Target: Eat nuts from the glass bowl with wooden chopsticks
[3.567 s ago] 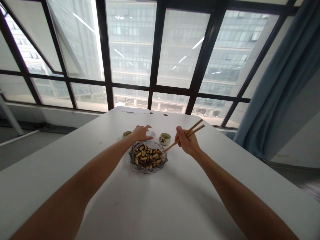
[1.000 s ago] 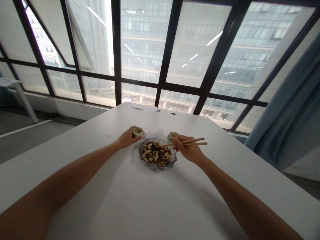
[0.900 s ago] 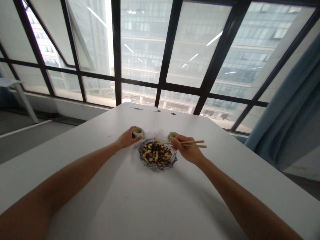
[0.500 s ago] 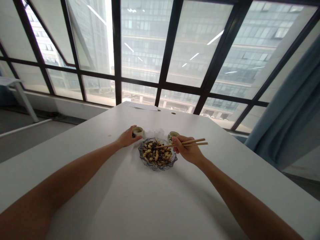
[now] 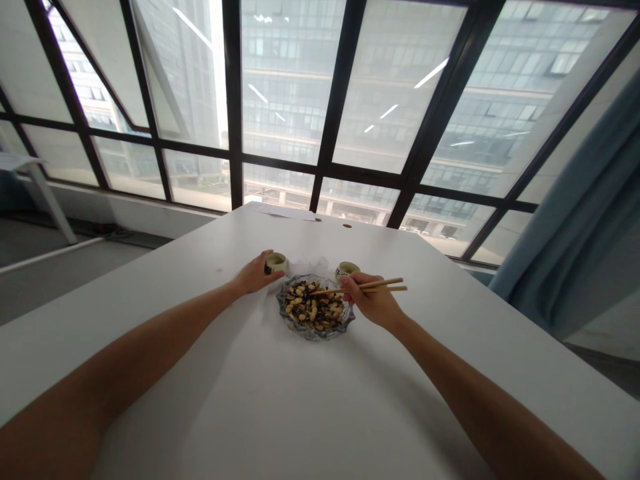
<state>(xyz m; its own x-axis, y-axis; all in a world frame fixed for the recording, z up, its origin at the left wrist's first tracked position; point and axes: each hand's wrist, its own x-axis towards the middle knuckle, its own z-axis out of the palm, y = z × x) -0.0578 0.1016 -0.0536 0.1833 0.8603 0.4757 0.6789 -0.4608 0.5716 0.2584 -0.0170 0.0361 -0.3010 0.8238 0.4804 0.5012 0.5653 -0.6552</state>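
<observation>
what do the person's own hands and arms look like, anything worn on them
The left hand and right hand are both ungloved. No sleeve, watch or bracelet shows on either arm. The fingers are too small to rule out a thin ring.

Dark characters (image 5: 269,270) on left cup (image 5: 280,265) and right cup (image 5: 345,269), too small and blurred to read.

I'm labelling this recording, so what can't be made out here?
Left cup: left side hidden by the left hand, head view.
Chopsticks: tips too small among the nuts, head view.
Paper: any writing too small, head view.
Side table: cut off by left edge, head view.
</observation>
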